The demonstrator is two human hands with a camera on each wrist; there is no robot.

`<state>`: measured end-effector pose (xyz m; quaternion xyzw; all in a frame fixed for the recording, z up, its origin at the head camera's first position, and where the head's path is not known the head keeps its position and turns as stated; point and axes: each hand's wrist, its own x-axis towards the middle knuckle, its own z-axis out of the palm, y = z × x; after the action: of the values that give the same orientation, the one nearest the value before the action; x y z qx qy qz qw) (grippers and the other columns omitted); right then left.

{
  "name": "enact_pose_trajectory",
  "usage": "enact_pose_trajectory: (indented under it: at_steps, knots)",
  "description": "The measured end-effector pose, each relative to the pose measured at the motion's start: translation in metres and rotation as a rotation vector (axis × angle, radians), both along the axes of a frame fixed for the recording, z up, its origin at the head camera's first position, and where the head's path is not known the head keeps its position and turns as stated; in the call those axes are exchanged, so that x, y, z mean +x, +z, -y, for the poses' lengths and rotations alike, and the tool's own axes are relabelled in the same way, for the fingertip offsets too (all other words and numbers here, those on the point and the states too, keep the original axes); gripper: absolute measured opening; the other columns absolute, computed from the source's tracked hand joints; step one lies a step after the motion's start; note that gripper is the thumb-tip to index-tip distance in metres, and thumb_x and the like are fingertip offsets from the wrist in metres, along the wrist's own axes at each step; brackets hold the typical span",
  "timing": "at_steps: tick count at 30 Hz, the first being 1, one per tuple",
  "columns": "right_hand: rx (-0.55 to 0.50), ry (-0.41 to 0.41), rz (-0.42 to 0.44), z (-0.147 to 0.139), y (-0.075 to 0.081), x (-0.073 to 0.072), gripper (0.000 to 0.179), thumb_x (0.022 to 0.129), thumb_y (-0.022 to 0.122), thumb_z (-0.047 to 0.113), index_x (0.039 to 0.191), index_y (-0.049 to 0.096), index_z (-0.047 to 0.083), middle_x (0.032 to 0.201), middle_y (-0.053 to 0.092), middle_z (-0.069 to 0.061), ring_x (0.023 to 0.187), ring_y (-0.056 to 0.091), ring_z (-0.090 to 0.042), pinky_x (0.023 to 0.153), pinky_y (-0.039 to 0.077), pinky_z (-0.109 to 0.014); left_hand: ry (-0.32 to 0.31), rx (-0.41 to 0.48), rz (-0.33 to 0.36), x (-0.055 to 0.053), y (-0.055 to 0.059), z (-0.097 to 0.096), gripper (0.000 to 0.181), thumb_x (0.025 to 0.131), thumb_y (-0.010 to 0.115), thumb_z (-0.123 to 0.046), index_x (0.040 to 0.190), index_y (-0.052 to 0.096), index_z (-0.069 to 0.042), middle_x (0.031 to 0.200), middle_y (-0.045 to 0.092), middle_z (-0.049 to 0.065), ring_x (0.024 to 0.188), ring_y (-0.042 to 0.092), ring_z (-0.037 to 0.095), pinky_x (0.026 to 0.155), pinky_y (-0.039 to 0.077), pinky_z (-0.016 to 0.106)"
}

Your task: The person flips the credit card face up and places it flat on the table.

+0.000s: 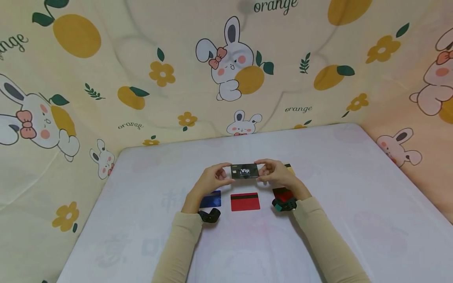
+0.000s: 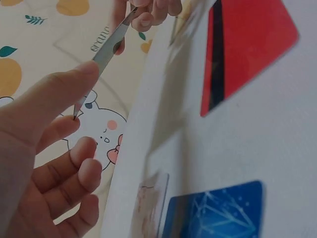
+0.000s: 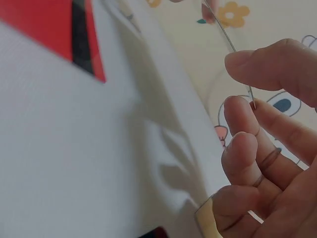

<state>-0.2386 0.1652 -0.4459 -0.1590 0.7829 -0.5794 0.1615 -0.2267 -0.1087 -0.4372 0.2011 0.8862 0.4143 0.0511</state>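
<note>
Both hands hold up a black card [image 1: 245, 171] marked "Vip", its printed face towards the head camera. My left hand [image 1: 209, 181] pinches its left end between thumb and forefinger, the other fingers curling loosely behind. At the right end, thumb and forefinger of my right hand [image 1: 280, 173] grip the card's edge. The left wrist view shows the card [image 2: 110, 52] at a slant, raised over the table. Seen from the right wrist, it is a thin line [image 3: 229, 38] against the thumb. A red card [image 1: 245, 202] with a dark stripe lies below it.
A blue card [image 1: 213, 199] lies by the left wrist, with a pale card [image 2: 147, 206] beyond it. Under the right forearm is a black and red card [image 1: 282, 192], and a yellowish card [image 1: 289, 168] shows behind the right hand. Patterned cloth [image 1: 198, 118] surrounds the white table [image 1: 141, 181].
</note>
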Motion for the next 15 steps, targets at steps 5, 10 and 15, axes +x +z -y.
enact_pose_trajectory:
  at_steps: [5,10,15]
  knots:
    - [0.069,0.018,-0.031,-0.0001,-0.0046,-0.0016,0.060,0.079,0.074,0.001,0.133,0.050,-0.003,0.076,0.058,0.002,0.063,0.050,-0.006,0.056,0.042,-0.020,-0.001,-0.062,0.003,0.0003,-0.0001,-0.0009,0.056,0.079,0.079,-0.024,0.131,0.059,-0.011,0.079,0.057,0.003,0.069,0.047,0.010,0.066,0.041,0.019]
    - [0.145,0.025,-0.062,0.0021,-0.0065,-0.0034,0.059,0.079,0.075,0.005,0.133,0.051,0.000,0.071,0.058,0.000,0.060,0.048,-0.008,0.057,0.041,-0.022,0.002,-0.109,0.003,-0.0011,-0.0026,-0.0003,0.057,0.079,0.079,-0.027,0.130,0.059,-0.011,0.075,0.054,0.004,0.067,0.044,0.010,0.068,0.039,0.022]
    - [0.219,0.030,-0.032,0.0043,-0.0090,-0.0051,0.060,0.081,0.075,0.009,0.135,0.050,0.002,0.067,0.054,0.001,0.061,0.047,-0.012,0.057,0.039,-0.023,0.009,-0.169,-0.004,-0.0031,-0.0073,0.0000,0.057,0.078,0.080,-0.031,0.129,0.061,-0.012,0.073,0.052,0.003,0.067,0.042,0.009,0.070,0.038,0.023]
